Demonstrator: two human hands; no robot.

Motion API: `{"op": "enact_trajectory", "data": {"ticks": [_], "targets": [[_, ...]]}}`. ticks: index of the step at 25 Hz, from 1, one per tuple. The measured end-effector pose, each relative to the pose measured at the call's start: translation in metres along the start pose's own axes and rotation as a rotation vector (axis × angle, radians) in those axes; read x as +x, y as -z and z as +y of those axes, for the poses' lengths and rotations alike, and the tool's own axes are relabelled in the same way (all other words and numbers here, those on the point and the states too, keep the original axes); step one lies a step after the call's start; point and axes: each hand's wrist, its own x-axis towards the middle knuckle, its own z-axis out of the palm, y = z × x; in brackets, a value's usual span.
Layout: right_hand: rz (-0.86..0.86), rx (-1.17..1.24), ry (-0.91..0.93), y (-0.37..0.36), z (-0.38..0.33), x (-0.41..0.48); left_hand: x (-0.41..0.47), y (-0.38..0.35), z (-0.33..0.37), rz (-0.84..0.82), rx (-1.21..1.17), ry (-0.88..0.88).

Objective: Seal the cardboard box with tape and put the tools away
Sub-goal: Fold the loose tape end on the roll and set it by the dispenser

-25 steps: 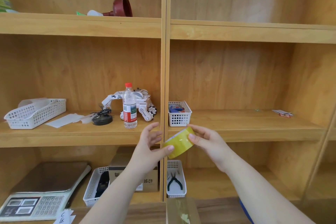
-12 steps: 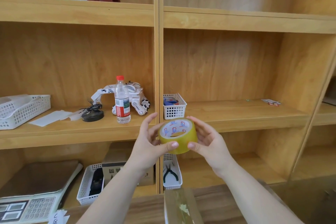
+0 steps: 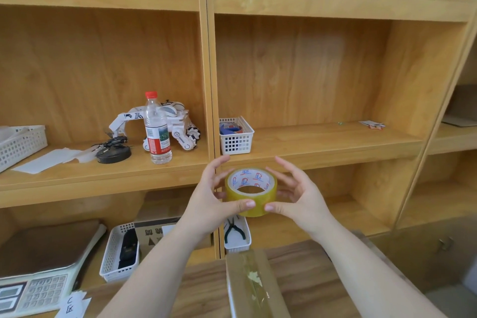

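Note:
A roll of yellowish clear tape [image 3: 251, 192] with a white printed core is held in front of the shelf, its hole facing up. My left hand [image 3: 209, 201] grips its left side and my right hand [image 3: 299, 196] its right side, thumbs on the near wall. Below, at the bottom edge, lies a narrow cardboard box [image 3: 255, 286] with tape along its top seam, on a wooden table [image 3: 196, 289]. A small white basket [image 3: 236, 137] holding blue-handled items stands on the middle shelf just behind the roll.
On the middle shelf stand a water bottle [image 3: 156, 129], a white toy robot [image 3: 178, 126] and a black round stand [image 3: 113, 153]. The lower shelf holds a basket with pliers [image 3: 236, 233], a perforated basket [image 3: 117, 255], a carton [image 3: 154, 232] and a scale [image 3: 38, 271].
The tape roll turned from edge-on to flat, hole upward, between both hands. The view tilted downward and shifted right, showing more of the box and table.

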Motion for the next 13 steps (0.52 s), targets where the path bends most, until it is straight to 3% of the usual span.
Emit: {"op": "enact_trajectory", "data": {"ticks": [13], "targets": [[-0.012,-0.105,-0.097,0.093,0.055,-0.014,0.034,-0.100,-0.032,-0.127,0.066,0.095]]}}
